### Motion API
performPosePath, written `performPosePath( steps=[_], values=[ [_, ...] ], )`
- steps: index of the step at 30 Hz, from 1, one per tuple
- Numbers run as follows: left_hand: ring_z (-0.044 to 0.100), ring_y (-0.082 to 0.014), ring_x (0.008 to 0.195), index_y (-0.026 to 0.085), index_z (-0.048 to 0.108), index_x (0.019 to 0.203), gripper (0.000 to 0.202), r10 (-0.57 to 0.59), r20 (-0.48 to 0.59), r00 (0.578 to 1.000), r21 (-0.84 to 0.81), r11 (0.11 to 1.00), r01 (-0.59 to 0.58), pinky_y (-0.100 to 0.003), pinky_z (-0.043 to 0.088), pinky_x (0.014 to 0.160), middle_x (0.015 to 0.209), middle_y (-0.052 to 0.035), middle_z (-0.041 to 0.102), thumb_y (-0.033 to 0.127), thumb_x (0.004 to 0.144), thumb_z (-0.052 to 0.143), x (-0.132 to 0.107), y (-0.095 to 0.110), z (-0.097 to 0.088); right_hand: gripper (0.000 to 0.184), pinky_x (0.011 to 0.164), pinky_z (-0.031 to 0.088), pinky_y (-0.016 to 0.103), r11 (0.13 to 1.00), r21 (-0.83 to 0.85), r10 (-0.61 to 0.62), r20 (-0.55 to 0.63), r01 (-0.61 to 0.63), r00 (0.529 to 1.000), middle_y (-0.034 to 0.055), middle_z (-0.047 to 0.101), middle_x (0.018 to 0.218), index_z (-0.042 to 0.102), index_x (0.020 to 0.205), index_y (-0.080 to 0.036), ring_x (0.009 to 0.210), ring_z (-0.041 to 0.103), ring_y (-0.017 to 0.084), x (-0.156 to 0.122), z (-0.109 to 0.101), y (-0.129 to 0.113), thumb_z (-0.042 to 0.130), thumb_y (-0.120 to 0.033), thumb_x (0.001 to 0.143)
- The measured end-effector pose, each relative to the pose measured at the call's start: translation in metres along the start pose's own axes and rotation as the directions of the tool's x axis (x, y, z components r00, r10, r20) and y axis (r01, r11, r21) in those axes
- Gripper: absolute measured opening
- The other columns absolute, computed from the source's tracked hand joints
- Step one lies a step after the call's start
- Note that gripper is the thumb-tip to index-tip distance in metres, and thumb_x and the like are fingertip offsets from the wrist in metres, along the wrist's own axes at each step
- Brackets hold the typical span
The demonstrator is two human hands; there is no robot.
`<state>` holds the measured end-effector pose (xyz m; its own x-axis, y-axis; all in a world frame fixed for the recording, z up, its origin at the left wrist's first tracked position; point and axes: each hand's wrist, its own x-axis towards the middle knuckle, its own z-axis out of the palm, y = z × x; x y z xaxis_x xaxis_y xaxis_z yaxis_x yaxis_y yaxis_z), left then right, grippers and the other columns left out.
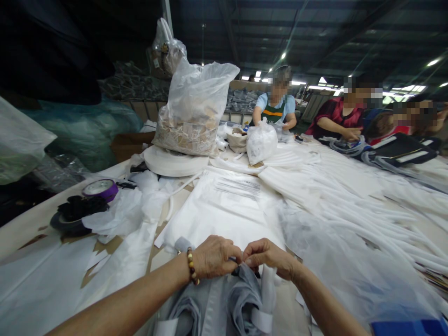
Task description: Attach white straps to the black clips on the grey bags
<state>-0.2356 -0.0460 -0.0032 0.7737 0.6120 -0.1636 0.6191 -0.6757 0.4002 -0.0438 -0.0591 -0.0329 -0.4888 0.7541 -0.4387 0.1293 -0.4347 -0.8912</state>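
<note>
My left hand [216,256], with a bead bracelet [192,267] at its wrist, is closed in a pinch near the front edge of the table. The fingertips of my right hand [271,257] meet it, also pinched. Whatever lies between them is too small to name; something dark shows just below. Directly under my hands are grey looped straps [245,298] wrapped in thin film, with white bands [262,321] around them. A white padded tube [269,287] stands beside them, below my right hand.
White plastic sheeting [224,210] lies ahead, long white tubes [350,224] to the right. On the left are purple tape [101,189] and a black roll [70,224]. A large filled bag [192,116] stands behind. Co-workers [276,107] work across the table.
</note>
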Motion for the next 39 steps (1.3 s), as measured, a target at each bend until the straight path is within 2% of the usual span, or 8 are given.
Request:
performPosePath(
  steps=[4, 10, 16, 23, 27, 33, 37, 39],
  values=[
    [0.061, -0.0157, 0.071, 0.028, 0.067, 0.088, 0.017, 0.030, 0.024, 0.999, -0.009, 1.000, -0.030, -0.022, 0.041, 0.062, 0.078, 0.0011, 0.067, 0.023, 0.077, 0.055, -0.001, 0.001, -0.002, 0.018, 0.051, 0.036, 0.023, 0.999, -0.038, 0.002, 0.012, -0.001, 1.000, -0.0029, 0.055, 0.048, 0.068, 0.063, -0.013, 0.046, 0.045, 0.008, 0.001, -0.004, 0.004, 0.070, -0.026, 0.053],
    [0.061, -0.0134, 0.075, 0.023, 0.067, 0.087, 0.014, 0.038, 0.008, 0.999, -0.104, 0.994, -0.037, -0.019, 0.043, 0.068, 0.081, 0.0011, 0.069, 0.022, 0.074, 0.062, -0.007, 0.009, -0.004, 0.026, 0.058, 0.038, 0.025, 0.992, -0.125, -0.028, 0.037, 0.033, 0.999, -0.0008, 0.060, 0.056, 0.072, 0.069, -0.014, 0.054, 0.048, 0.010, -0.002, -0.017, 0.007, 0.075, -0.035, 0.054],
    [0.053, -0.0083, 0.053, 0.018, 0.067, 0.085, 0.022, -0.011, -0.053, 0.999, -0.255, 0.967, -0.003, -0.015, 0.037, 0.051, 0.062, 0.0029, 0.064, 0.013, 0.064, 0.062, -0.016, 0.013, -0.006, 0.030, 0.061, 0.040, 0.026, 0.956, -0.237, -0.177, -0.003, 0.171, 0.984, 0.0010, 0.062, 0.067, 0.070, 0.073, -0.015, 0.062, 0.050, 0.012, -0.004, -0.011, 0.022, 0.067, -0.043, 0.064],
    [0.048, -0.0057, 0.050, 0.015, 0.068, 0.076, 0.019, -0.014, -0.098, 0.995, -0.423, 0.906, -0.029, -0.013, 0.035, 0.048, 0.058, 0.0039, 0.058, 0.009, 0.061, 0.059, -0.022, 0.013, -0.004, 0.027, 0.066, 0.040, 0.027, 0.849, -0.460, -0.313, -0.043, 0.259, 0.949, 0.0033, 0.061, 0.072, 0.070, 0.076, -0.016, 0.069, 0.053, 0.016, -0.014, -0.001, 0.025, 0.058, -0.039, 0.074],
    [0.048, -0.0052, 0.049, 0.013, 0.068, 0.075, 0.020, 0.000, -0.089, 0.996, -0.461, 0.886, -0.042, -0.013, 0.034, 0.047, 0.057, 0.0036, 0.058, 0.006, 0.058, 0.060, -0.023, 0.016, -0.007, 0.029, 0.070, 0.042, 0.028, 0.815, -0.519, -0.293, 0.013, 0.257, 0.956, 0.0049, 0.065, 0.077, 0.071, 0.082, -0.016, 0.073, 0.057, 0.018, -0.013, 0.002, 0.024, 0.053, -0.038, 0.078],
    [0.048, -0.0050, 0.048, 0.012, 0.068, 0.075, 0.021, 0.026, -0.127, 0.991, -0.509, 0.856, -0.088, -0.012, 0.034, 0.047, 0.056, 0.0040, 0.057, 0.006, 0.057, 0.059, -0.028, 0.021, -0.016, 0.033, 0.062, 0.042, 0.025, 0.789, -0.582, -0.210, 0.045, 0.196, 0.977, 0.0028, 0.065, 0.067, 0.072, 0.085, -0.016, 0.063, 0.056, 0.016, -0.017, 0.001, 0.022, 0.050, -0.040, 0.079],
    [0.049, -0.0056, 0.049, 0.013, 0.068, 0.077, 0.019, 0.031, -0.105, 0.994, -0.533, 0.842, -0.083, -0.013, 0.035, 0.047, 0.057, 0.0038, 0.059, 0.010, 0.060, 0.060, -0.035, 0.026, -0.024, 0.030, 0.066, 0.036, 0.028, 0.689, -0.703, -0.236, 0.007, 0.172, 0.972, 0.0045, 0.061, 0.067, 0.072, 0.081, -0.020, 0.070, 0.051, 0.018, -0.030, 0.007, 0.012, 0.050, -0.039, 0.081],
    [0.049, -0.0060, 0.050, 0.013, 0.069, 0.078, 0.019, 0.028, -0.094, 0.995, -0.532, 0.843, -0.074, -0.013, 0.036, 0.047, 0.058, 0.0034, 0.060, 0.010, 0.060, 0.062, -0.040, 0.028, -0.028, 0.029, 0.067, 0.034, 0.028, 0.729, -0.670, -0.214, -0.027, 0.142, 0.976, 0.0043, 0.059, 0.069, 0.071, 0.076, -0.019, 0.072, 0.049, 0.017, -0.036, 0.010, 0.010, 0.050, -0.039, 0.080]
  ],
)
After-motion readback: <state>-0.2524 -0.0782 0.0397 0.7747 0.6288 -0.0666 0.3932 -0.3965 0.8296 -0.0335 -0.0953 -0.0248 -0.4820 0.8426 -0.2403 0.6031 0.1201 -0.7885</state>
